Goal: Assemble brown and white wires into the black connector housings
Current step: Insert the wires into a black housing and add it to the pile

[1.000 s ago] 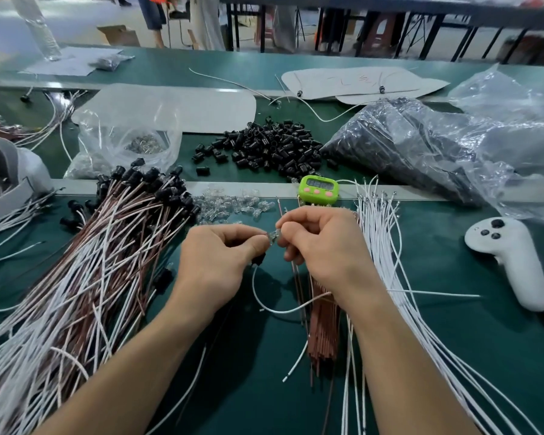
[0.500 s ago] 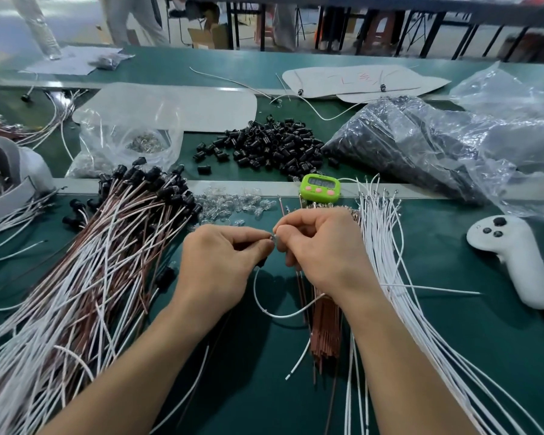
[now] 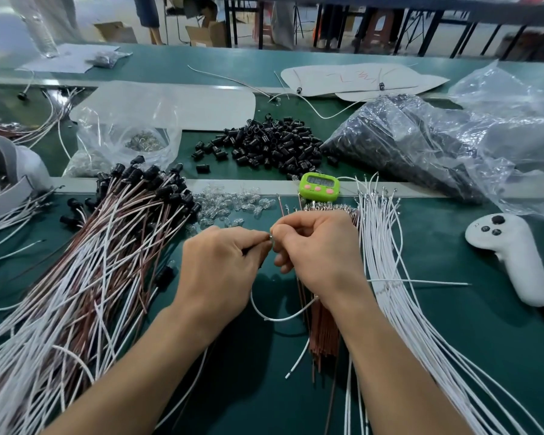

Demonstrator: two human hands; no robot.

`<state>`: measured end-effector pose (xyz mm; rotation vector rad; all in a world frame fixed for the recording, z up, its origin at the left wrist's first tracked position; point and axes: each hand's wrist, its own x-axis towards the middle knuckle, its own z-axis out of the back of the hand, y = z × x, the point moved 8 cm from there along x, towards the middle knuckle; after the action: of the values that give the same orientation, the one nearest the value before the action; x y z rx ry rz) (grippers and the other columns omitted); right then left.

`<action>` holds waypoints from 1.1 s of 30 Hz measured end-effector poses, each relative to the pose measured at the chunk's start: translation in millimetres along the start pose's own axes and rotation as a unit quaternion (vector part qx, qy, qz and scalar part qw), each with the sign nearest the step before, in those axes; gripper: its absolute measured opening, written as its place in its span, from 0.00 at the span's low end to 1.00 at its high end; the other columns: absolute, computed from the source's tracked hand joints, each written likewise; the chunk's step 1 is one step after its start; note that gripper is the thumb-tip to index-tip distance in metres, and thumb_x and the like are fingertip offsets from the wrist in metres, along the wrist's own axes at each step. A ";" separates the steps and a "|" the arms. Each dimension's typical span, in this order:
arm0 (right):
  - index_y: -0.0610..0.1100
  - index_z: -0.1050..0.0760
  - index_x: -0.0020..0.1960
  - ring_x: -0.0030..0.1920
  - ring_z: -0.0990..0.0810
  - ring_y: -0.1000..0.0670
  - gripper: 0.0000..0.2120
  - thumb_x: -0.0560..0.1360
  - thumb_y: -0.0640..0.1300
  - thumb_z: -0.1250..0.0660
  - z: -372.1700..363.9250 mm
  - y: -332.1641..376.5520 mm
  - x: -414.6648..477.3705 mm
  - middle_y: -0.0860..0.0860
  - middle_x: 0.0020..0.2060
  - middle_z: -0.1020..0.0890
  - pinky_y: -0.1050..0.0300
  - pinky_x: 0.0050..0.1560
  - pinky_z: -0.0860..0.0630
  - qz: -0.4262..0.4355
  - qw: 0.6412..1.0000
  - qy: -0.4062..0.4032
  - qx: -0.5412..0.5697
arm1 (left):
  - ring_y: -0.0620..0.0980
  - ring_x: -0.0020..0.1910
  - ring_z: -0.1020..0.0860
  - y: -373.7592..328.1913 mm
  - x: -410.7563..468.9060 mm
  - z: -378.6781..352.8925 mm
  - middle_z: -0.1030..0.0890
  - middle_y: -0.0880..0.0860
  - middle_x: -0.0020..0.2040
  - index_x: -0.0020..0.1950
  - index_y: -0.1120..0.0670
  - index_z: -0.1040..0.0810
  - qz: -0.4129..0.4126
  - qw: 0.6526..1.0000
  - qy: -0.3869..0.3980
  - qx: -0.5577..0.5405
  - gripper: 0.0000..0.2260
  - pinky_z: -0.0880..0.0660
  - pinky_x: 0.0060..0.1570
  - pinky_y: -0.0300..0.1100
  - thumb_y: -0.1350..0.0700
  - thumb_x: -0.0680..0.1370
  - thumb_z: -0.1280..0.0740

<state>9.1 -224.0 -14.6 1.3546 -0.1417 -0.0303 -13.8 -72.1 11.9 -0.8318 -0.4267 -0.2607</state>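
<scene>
Two hands (image 3: pixel 220 268), one white wire (image 3: pixel 274 318).

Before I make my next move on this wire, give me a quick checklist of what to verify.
1. Grip: left hand and right hand both pinch the small metal piece at their fingertips: ok.
2. Piece seated in a black housing: the fingers hide it: cannot tell.
3. White wire loops free below the hands, unsnagged: ok.
4. Brown wires in stock under the right wrist: ok.
5. Loose black housings piled beyond the timer: ok.
</scene>
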 end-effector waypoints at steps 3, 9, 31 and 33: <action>0.46 0.16 0.36 0.25 0.17 0.50 0.11 0.75 0.35 0.29 -0.3 2.1 -1.9 0.51 0.26 0.17 0.60 0.26 0.23 0.009 1.000 -0.010 -0.009 | 0.58 0.34 0.21 -3.4 -1.5 0.8 0.16 0.48 0.33 0.42 0.49 0.12 -0.014 0.999 -0.004 0.031 0.07 0.23 0.37 0.51 0.51 0.76 0.29; 0.47 0.16 0.36 0.25 0.17 0.51 0.11 0.75 0.37 0.29 -1.9 5.7 -3.0 0.51 0.26 0.17 0.61 0.25 0.23 0.020 1.000 -0.006 -0.003 | 0.53 0.35 0.18 5.7 -2.0 1.2 0.15 0.46 0.34 0.47 0.41 0.14 0.052 0.998 -0.017 -0.014 0.06 0.21 0.38 0.47 0.53 0.74 0.27; 0.45 0.16 0.35 0.24 0.25 0.52 0.10 0.73 0.36 0.24 -17.0 -0.6 -2.8 0.48 0.28 0.18 0.64 0.25 0.33 -0.047 0.992 0.094 0.075 | 0.48 0.30 0.18 42.8 1.0 -13.9 0.15 0.56 0.32 0.35 0.52 0.12 0.317 0.878 0.004 -0.358 0.10 0.27 0.39 0.41 0.65 0.73 0.25; 0.46 0.16 0.34 0.24 0.26 0.52 0.12 0.74 0.33 0.25 -17.0 0.4 -2.3 0.47 0.27 0.19 0.64 0.24 0.33 -0.048 0.990 0.091 0.098 | 0.48 0.30 0.18 42.0 1.2 -14.2 0.15 0.56 0.33 0.35 0.51 0.12 0.319 0.873 0.006 -0.369 0.10 0.29 0.41 0.44 0.65 0.72 0.25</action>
<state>8.8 -207.2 -18.0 1.5524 0.0763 0.0280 7.2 -55.7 -23.5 -1.6700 -0.0003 0.2150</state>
